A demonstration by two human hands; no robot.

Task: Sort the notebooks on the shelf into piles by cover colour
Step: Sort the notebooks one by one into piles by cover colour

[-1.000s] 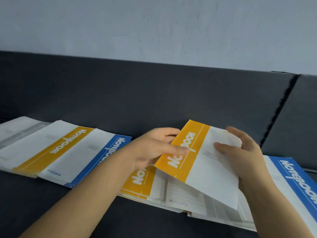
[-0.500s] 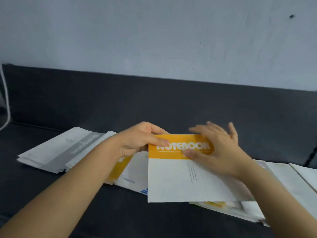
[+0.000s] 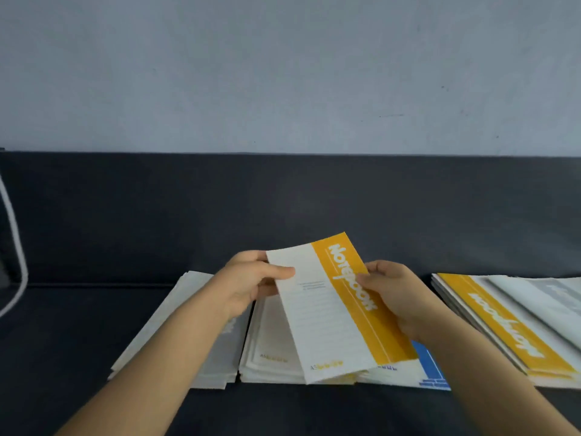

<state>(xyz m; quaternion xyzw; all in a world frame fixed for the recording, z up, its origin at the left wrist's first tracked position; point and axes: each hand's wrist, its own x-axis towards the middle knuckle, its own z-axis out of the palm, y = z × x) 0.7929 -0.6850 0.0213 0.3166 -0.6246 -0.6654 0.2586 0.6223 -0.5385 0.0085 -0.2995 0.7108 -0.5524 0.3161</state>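
Note:
I hold a white notebook with a yellow band [image 3: 333,313] in both hands, raised and tilted over the piles. My left hand [image 3: 251,281] pinches its top left corner; my right hand [image 3: 393,294] grips the yellow edge. Under it lies a pile whose top notebook shows a white cover with small yellow print [image 3: 270,350]. A grey-banded pile [image 3: 217,350] lies left of that, partly hidden by my left arm. A blue-banded notebook [image 3: 430,369] peeks out below my right wrist. An unsorted heap [image 3: 503,325] with a yellow-banded notebook on top sits at the right.
The notebooks lie on a dark grey shelf surface [image 3: 78,325] with a dark back panel [image 3: 283,199] behind and a pale wall above. A white cable [image 3: 15,247] hangs at the far left edge.
The yellow-banded notebook has turned from band-at-top to band-at-right and moved left over the sorted piles. My view shifted left; the grey and blue piles now lie beneath my hands.

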